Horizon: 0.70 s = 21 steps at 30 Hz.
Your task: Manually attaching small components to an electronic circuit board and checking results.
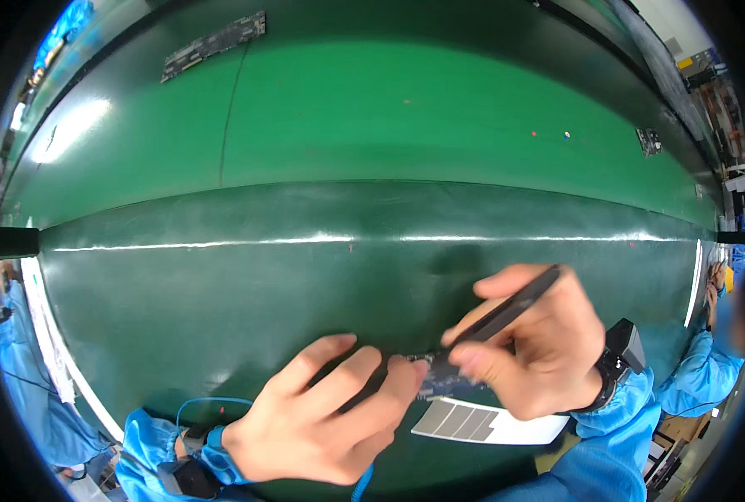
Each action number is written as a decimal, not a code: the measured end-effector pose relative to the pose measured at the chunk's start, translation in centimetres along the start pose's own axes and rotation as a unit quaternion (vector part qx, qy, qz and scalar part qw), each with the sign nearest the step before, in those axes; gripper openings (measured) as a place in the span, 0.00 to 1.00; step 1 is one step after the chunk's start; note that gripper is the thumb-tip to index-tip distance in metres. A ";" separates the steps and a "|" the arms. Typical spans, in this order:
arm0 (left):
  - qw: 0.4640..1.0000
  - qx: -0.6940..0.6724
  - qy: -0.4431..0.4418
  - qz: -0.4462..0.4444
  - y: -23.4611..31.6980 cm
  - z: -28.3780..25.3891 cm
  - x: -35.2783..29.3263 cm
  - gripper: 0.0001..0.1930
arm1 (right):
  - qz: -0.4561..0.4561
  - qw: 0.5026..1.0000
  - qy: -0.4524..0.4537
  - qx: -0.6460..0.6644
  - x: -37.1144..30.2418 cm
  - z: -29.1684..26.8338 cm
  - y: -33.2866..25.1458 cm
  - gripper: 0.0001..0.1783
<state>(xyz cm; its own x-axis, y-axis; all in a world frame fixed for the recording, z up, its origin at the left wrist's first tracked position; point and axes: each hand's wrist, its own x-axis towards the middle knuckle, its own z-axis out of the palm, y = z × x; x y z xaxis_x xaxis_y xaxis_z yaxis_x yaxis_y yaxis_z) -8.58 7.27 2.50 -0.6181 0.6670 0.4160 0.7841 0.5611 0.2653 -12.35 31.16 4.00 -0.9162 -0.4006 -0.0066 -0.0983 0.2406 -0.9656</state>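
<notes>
My right hand [544, 343] is closed round a black pen-shaped tool [506, 314], tilted with its lower end down by a small circuit board [448, 386]. The tool's tip is hard to make out. Between my two hands, the board is partly covered by fingers. My left hand [331, 410] is palm down, its thumb and forefinger closed on the board's left end while the other fingers bend onto the mat. Just below the board and right hand lies a white sheet [527, 427] with grey rectangular labels.
A long circuit board [213, 46] lies at the far left on the bright green surface [439, 109], and a small one [649, 142] at the far right. A blue coiled cord [213, 400] runs by my left wrist. Another person's blue sleeve [699, 372] shows at right.
</notes>
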 end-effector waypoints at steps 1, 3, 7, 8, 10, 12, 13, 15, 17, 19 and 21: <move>1.000 0.022 -0.011 0.014 0.3 -0.4 0.4 0.23 | -0.041 0.993 0.087 0.064 -0.5 0.3 0.4 0.26; 0.997 0.059 -0.026 0.040 0.8 -0.7 0.9 0.24 | -0.052 0.986 0.114 0.111 -0.3 -0.6 0.4 0.23; 0.995 0.071 -0.053 -0.038 1.7 -1.1 2.6 0.22 | -0.073 0.955 -0.031 0.285 0.4 -2.4 -1.4 0.07; 0.997 0.035 -0.068 -0.027 0.8 -1.9 2.1 0.24 | -0.095 0.942 -0.073 0.314 0.3 -2.2 -5.2 0.10; 0.997 -0.028 -0.076 -0.006 -0.2 -2.3 2.4 0.30 | -0.303 0.865 -0.058 0.395 -1.4 -1.5 -11.6 0.14; 0.997 -0.050 -0.026 0.047 -1.0 -1.6 4.0 0.28 | -0.427 0.810 -0.161 0.370 -3.5 -2.4 -15.4 0.12; 0.999 -0.046 -0.015 0.007 -2.5 -1.2 2.6 0.27 | -0.452 0.756 -0.031 0.473 -3.5 1.1 -17.8 0.07; 0.997 -0.070 0.006 -0.010 -4.1 -0.9 5.5 0.25 | -0.489 0.585 0.285 0.581 -6.8 4.9 -22.4 0.07; 0.994 -0.010 0.100 -0.053 -6.9 -0.8 7.0 0.20 | -0.490 0.613 0.255 0.564 -7.4 4.1 -21.9 0.04; 0.979 0.024 0.191 -0.074 -9.7 -1.1 9.4 0.19 | -0.474 0.674 0.204 0.528 -9.9 2.7 -22.5 0.11; 0.958 0.065 0.243 -0.136 -14.7 -0.9 9.4 0.19 | -0.440 0.731 0.122 0.507 -10.7 1.3 -22.8 0.21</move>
<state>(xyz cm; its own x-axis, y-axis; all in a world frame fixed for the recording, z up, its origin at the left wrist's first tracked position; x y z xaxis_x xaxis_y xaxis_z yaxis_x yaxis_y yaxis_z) -25.84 4.86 3.33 -0.6741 0.1985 0.7114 0.5651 0.7588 0.3237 0.16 28.83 25.80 -0.7261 0.1923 0.6601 -0.4654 -0.8442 -0.2660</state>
